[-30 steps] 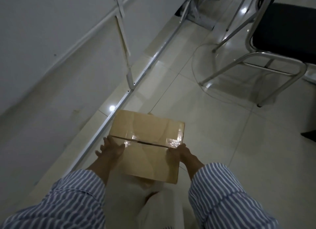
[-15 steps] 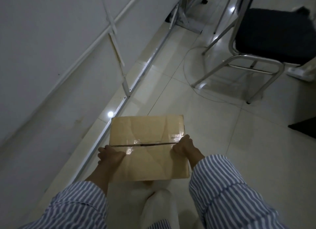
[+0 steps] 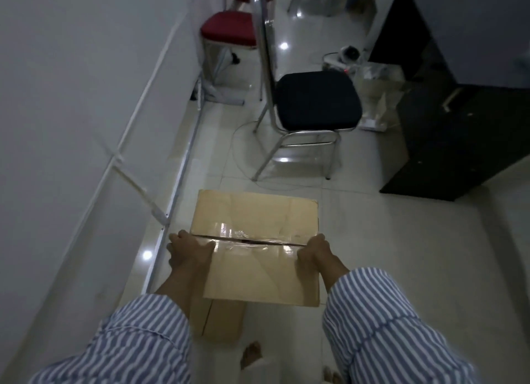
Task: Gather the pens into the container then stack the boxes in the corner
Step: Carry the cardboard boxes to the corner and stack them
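A taped brown cardboard box [image 3: 255, 220] is held in front of me above the tiled floor, its top seam running left to right. My left hand [image 3: 189, 249] grips its left edge and my right hand [image 3: 314, 250] grips its right edge. Below it, partly hidden, a second cardboard box [image 3: 220, 320] stands on the floor near my feet. No pens or container are in view.
A white wall [image 3: 71, 125] with a metal floor rail runs along the left. A black-seated metal chair [image 3: 315, 102] stands ahead, a red chair [image 3: 229, 29] beyond it. A dark cabinet [image 3: 447, 137] is at the right, with a power strip and cables on the floor.
The view has swung up and to the right, bringing the chairs and cabinet into sight. The box stays in both hands, now squarer to me, and a second box shows beneath it.
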Available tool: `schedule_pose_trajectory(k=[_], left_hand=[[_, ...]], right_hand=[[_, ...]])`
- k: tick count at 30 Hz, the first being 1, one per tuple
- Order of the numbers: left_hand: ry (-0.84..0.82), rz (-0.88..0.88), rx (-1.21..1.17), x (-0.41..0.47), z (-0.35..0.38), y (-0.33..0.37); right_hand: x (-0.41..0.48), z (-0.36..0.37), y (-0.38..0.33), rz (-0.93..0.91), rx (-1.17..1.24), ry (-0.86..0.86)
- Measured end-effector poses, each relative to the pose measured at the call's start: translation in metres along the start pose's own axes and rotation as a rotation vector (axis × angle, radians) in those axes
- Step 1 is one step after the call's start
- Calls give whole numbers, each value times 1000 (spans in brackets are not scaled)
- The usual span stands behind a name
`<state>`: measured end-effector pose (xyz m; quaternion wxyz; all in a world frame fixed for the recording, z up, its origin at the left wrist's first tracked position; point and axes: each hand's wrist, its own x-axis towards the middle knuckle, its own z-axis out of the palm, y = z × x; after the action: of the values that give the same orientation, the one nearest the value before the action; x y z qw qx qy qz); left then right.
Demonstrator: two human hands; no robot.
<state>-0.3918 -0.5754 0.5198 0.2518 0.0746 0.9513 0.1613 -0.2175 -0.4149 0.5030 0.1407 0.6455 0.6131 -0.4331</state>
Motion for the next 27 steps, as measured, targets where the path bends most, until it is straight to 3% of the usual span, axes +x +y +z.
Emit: schedule_pose_trajectory(k=[12, 21, 27], left_hand=[[-179, 370, 169, -86, 39, 161], [-304, 696, 399, -221, 151, 264], [-396, 816, 499, -308, 222, 303]], right_hand=[[-32, -140, 108, 203, 287, 222], [-59, -234, 280, 411, 480, 357], [-75, -272, 379, 536, 569, 397]])
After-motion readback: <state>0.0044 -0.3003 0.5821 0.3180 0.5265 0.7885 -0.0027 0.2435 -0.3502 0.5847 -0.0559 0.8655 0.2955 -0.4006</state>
